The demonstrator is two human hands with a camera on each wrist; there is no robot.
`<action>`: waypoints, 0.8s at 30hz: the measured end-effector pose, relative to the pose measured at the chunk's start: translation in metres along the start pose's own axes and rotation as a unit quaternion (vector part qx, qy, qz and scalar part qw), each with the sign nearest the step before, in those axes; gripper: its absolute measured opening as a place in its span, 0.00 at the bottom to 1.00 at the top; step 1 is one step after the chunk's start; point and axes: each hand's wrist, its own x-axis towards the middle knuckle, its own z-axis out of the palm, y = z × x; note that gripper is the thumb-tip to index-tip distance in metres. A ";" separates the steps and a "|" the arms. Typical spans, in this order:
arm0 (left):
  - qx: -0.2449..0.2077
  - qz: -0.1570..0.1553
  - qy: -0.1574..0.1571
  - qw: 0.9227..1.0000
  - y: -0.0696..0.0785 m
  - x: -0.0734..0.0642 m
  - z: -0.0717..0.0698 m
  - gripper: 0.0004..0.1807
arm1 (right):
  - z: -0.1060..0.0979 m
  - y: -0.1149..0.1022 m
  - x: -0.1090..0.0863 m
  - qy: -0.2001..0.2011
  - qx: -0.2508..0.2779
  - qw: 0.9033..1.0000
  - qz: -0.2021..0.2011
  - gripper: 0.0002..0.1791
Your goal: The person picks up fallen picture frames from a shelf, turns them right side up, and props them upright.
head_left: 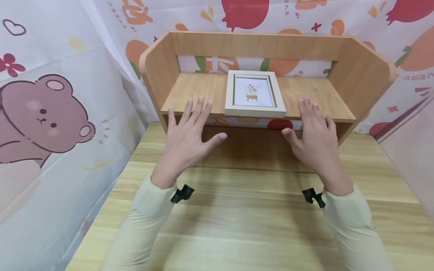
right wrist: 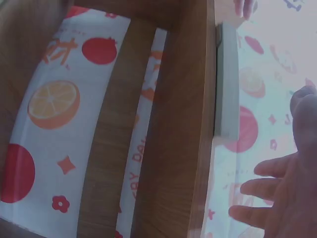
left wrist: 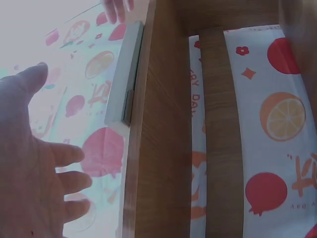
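A cream picture frame (head_left: 255,110) with a potted-plant print lies flat, face up, on the upper board of a wooden desk shelf (head_left: 198,84). Its near edge reaches the board's front edge. To the left of it is my left hand (head_left: 188,135), palm down with fingers straight and spread, holding nothing. My right hand (head_left: 315,137) is on the other side, fingers likewise extended and holding nothing. In the left wrist view the left hand (left wrist: 34,153) stands apart from the frame (left wrist: 124,74). A gap also separates the right hand (right wrist: 282,193) from the frame (right wrist: 227,84) in the right wrist view.
The shelf stands at the back of a light wooden table (head_left: 244,226). Its tall side panels (head_left: 362,79) flank the upper board. Behind hangs a fruit-print curtain (head_left: 200,15), and a bear-print curtain (head_left: 68,188) hangs at the left.
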 end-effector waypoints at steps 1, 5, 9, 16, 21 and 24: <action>-0.009 -0.001 0.000 1.000 0.002 0.006 0.000 0.55 | -0.001 0.002 0.005 0.005 0.009 1.000 0.002 0.53; -0.038 -0.006 0.008 0.999 0.009 0.031 0.000 0.54 | -0.004 0.008 0.023 0.017 0.043 0.999 0.007 0.54; -0.078 -0.010 0.021 0.997 0.013 0.052 0.003 0.50 | -0.003 0.010 0.039 0.005 0.068 0.998 0.017 0.49; -0.114 -0.017 0.030 0.993 0.015 0.075 0.008 0.45 | 0.002 0.011 0.055 -0.051 0.089 0.994 0.043 0.46; -0.157 -0.025 0.008 0.987 0.016 0.084 0.009 0.47 | 0.004 0.012 0.063 -0.074 0.102 0.991 0.047 0.47; -0.180 -0.032 -0.015 0.983 0.016 0.088 0.009 0.48 | 0.004 0.012 0.068 -0.085 0.109 0.989 0.044 0.47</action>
